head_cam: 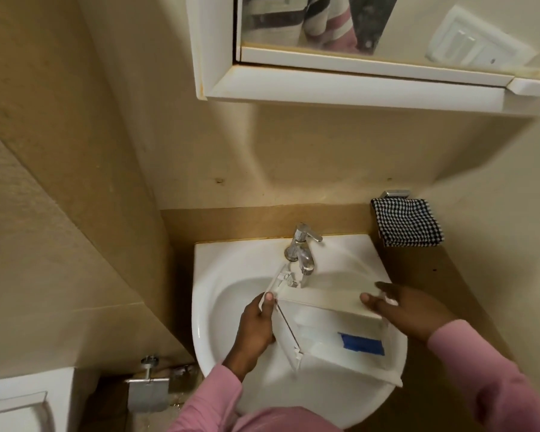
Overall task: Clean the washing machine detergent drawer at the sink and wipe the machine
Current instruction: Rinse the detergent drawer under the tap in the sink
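Observation:
The white detergent drawer [328, 325] is held over the basin of the white sink [219, 307], just below the chrome tap [303, 254]. A blue insert [360, 342] shows in its right compartment. My left hand [256, 328] grips the drawer's left end, thumb on its top edge. My right hand [406, 307] holds the right end, with the thumb on the top face and the fingers behind. No water is seen running from the tap.
A black-and-white checked cloth [407, 221] hangs on a rail right of the sink. A mirrored cabinet [356, 57] juts out overhead. A metal paper holder [148, 391] is low on the left wall, beside a white fixture [16, 403].

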